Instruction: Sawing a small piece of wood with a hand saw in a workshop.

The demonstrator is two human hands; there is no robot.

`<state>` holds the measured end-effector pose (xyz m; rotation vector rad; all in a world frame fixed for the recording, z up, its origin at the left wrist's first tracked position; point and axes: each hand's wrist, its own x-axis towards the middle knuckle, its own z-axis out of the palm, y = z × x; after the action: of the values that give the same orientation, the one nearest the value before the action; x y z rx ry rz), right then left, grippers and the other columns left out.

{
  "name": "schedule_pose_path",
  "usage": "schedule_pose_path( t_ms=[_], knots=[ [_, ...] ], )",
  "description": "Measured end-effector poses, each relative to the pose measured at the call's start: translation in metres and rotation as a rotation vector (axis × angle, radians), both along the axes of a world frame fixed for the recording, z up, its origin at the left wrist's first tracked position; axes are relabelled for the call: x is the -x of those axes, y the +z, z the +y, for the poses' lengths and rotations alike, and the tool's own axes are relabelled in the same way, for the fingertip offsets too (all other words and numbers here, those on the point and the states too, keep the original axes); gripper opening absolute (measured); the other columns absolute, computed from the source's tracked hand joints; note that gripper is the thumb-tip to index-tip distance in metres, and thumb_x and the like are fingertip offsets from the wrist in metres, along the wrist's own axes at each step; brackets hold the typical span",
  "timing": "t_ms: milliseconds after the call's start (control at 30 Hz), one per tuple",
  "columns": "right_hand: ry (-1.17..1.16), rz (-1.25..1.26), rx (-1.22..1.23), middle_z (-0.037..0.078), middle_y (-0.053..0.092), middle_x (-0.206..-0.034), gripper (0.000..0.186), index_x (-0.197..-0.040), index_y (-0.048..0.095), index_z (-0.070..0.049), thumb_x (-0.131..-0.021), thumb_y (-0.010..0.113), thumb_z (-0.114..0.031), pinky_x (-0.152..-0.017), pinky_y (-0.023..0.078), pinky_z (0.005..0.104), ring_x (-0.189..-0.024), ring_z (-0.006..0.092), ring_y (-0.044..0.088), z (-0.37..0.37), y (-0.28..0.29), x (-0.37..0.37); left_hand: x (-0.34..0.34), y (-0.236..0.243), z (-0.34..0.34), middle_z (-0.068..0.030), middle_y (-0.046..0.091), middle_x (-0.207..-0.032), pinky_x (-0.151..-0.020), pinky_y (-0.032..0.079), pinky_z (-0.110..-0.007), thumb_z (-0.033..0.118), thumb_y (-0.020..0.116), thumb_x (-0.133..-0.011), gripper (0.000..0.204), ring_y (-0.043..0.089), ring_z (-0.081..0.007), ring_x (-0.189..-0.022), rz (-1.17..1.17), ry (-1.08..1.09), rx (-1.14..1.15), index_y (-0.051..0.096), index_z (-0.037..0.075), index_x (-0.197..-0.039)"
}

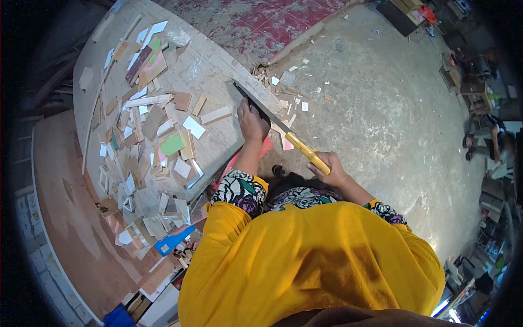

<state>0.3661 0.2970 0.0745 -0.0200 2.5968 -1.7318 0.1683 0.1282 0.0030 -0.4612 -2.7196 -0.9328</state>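
A hand saw with a dark blade and yellow handle was gripped at its handle by the right hand. The left hand was pressed flat, fingers spread narrowly, on the grey workbench edge, touching the blade's side. A slipped stroke could have cut those fingers, being so near the blade. Loose wooden and coloured offcuts lay left of the left hand.

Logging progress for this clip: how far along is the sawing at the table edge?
Done: many cut wood offcuts cover the grey worktable, more chips on the concrete floor. In hand: right hand grips the yellow-handled handsaw, left hand presses at the table edge. How much remains uncut cannot be told.
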Motion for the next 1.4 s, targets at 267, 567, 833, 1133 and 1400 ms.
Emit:
schedule_pose_path(
  t_ms=[267, 567, 833, 1133, 1400],
  knots=[
    [-0.033, -0.017, 0.027, 0.016, 0.047, -0.060, 0.019, -0.070, 0.050, -0.003, -0.076, 0.064, -0.013, -0.049, 0.039, 0.0364, -0.053, 0.0341, 0.049, 0.003, -0.014, -0.001, 0.002, -0.003, -0.001, -0.0212, 0.045, -0.122, -0.099, 0.033, -0.041, 0.011, 0.059, -0.067, 0.035, 0.041, -0.0368, -0.112, 0.097, -0.021, 0.158, 0.059, -0.005, -0.099],
    [-0.048, 0.028, 0.021, 0.017, 0.053, -0.065, 0.012, -0.074, 0.055, -0.002, -0.075, 0.064, -0.010, -0.051, 0.042, 0.0354, -0.055, 0.0352, 0.053, 0.000, -0.025, 0.001, 0.001, 0.002, 0.004, -0.0172, 0.046, -0.120, -0.098, 0.034, -0.039, 0.008, 0.060, -0.063, 0.037, 0.042, -0.0344, -0.111, 0.074, 0.001, 0.163, 0.062, -0.002, -0.098],
    [-0.085, 0.039, 0.090, 0.017, 0.054, -0.065, 0.016, -0.074, 0.056, -0.002, -0.075, 0.066, -0.015, -0.051, 0.044, 0.0361, -0.057, 0.0362, 0.054, -0.007, -0.027, 0.009, 0.005, -0.008, 0.001, -0.0174, 0.045, -0.121, -0.098, 0.034, -0.038, 0.009, 0.061, -0.063, 0.036, 0.042, -0.0342, -0.111, 0.056, 0.010, 0.172, 0.062, -0.003, -0.096],
    [-0.094, 0.034, 0.097, 0.017, 0.056, -0.069, 0.013, -0.080, 0.060, -0.004, -0.077, 0.064, -0.015, -0.052, 0.045, 0.0361, -0.059, 0.0355, 0.055, -0.010, -0.031, 0.015, 0.005, -0.009, -0.002, -0.0174, 0.046, -0.120, -0.097, 0.035, -0.037, 0.008, 0.059, -0.062, 0.038, 0.042, -0.0338, -0.111, 0.060, 0.008, 0.175, 0.061, -0.005, -0.099],
    [-0.114, 0.106, 0.063, 0.017, 0.055, -0.068, 0.013, -0.080, 0.059, -0.004, -0.075, 0.065, -0.014, -0.052, 0.044, 0.0352, -0.058, 0.0351, 0.055, -0.010, -0.035, 0.023, 0.006, -0.008, 0.000, -0.0183, 0.047, -0.118, -0.097, 0.035, -0.038, 0.007, 0.058, -0.062, 0.038, 0.043, -0.0349, -0.109, 0.076, 0.002, 0.168, 0.060, -0.006, -0.098]
  ],
)
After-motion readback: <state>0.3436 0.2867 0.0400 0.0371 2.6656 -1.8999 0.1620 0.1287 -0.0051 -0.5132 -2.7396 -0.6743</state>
